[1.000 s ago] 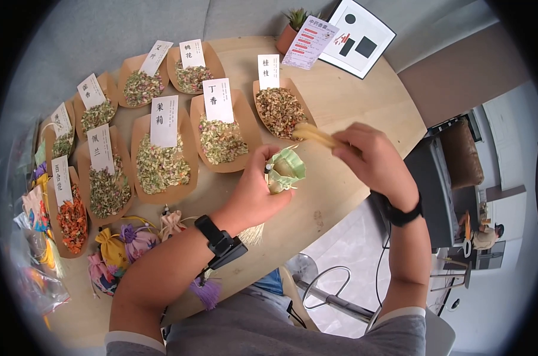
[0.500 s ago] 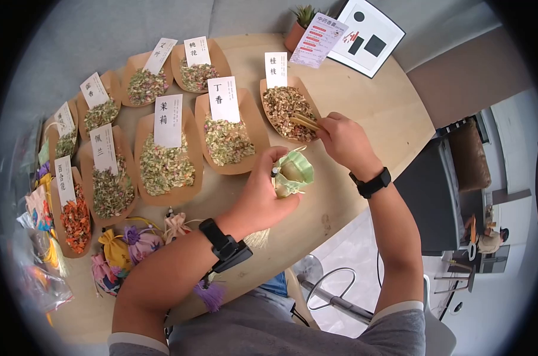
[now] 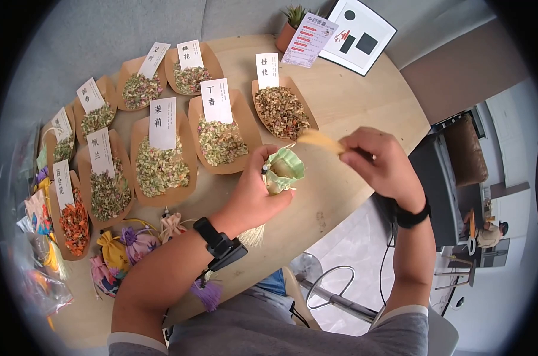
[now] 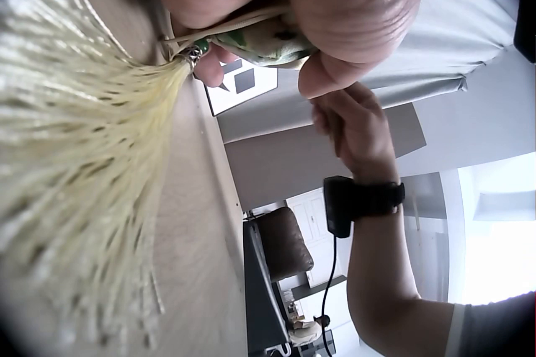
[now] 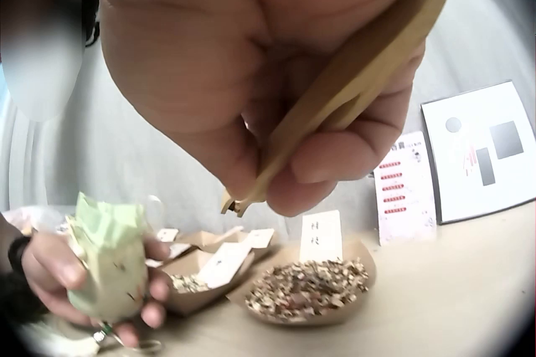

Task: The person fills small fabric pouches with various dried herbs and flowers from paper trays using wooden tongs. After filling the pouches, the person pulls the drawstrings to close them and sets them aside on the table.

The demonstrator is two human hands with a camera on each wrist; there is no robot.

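Head view: L hand (image 3: 257,193) grips a green pouch (image 3: 285,169) over the tabletop (image 3: 346,107), nr the chip tray (image 3: 297,89); pouch mouth faces up twd the cam, long axis slanted, lower part hidden by the hand. R hand (image 3: 378,160) pinches wooden tweezers (image 3: 320,144), blurred, long axis approx. L–R, tips twd L, between pouch & tray. Other labelled trays (image 3: 191,145) w/ dried herbs to the L; pouch bundle (image 3: 126,249) lower L; plant pot (image 3: 285,37), card (image 3: 309,40) & framed print (image 3: 359,37) at far side.

L wrist view: fingers cover most of pouch; pale tassel (image 4: 84,156) fills L side & blocks tabletop. R hand beyond, tweezers mostly hidden.

R wrist view: tweezers slant diag., tips down-L; pouch approx. upright in L hand, mouth up.
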